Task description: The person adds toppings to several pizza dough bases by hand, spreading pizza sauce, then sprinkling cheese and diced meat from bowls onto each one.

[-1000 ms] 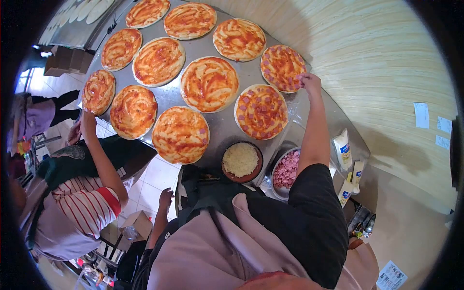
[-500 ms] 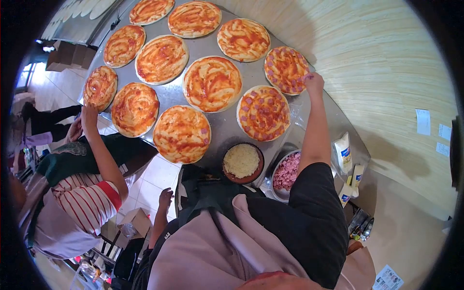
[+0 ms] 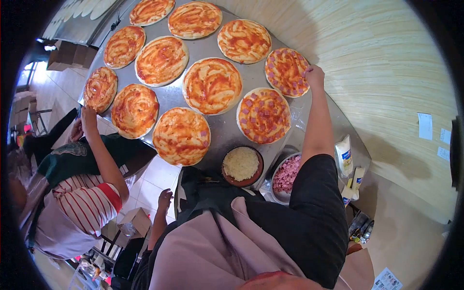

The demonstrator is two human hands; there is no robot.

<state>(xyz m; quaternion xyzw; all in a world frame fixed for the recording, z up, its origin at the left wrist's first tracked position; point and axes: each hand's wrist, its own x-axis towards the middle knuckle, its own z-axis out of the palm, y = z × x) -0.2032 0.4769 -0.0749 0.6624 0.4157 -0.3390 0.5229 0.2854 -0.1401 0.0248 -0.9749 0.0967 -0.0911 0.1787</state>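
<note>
My right hand (image 3: 315,76) is closed at the right edge of a pizza base (image 3: 286,71) with red sauce and scattered ham cubes. Its fingers are pinched on diced ham, which they mostly cover. Nearer me lies another sauced base (image 3: 263,116) dotted with ham cubes. A metal bowl of diced ham (image 3: 286,175) stands beside my right forearm, partly hidden by my sleeve. My left hand (image 3: 165,199) hangs low at my left side, loosely open and holding nothing. To the right of it and above is a sauced base (image 3: 181,136) with a few ham cubes at its right edge.
Several more sauced bases, such as the middle one (image 3: 212,86), cover the metal table (image 3: 220,126). A brown bowl of grated cheese (image 3: 242,164) sits at the near edge. Packets (image 3: 344,157) stand at the right. At the left, a co-worker's hand (image 3: 89,121) touches a base.
My right hand stays at the same pizza's right edge, with its fingers shifted only slightly. The whole view has dipped a few pixels. My left hand has hardly moved.
</note>
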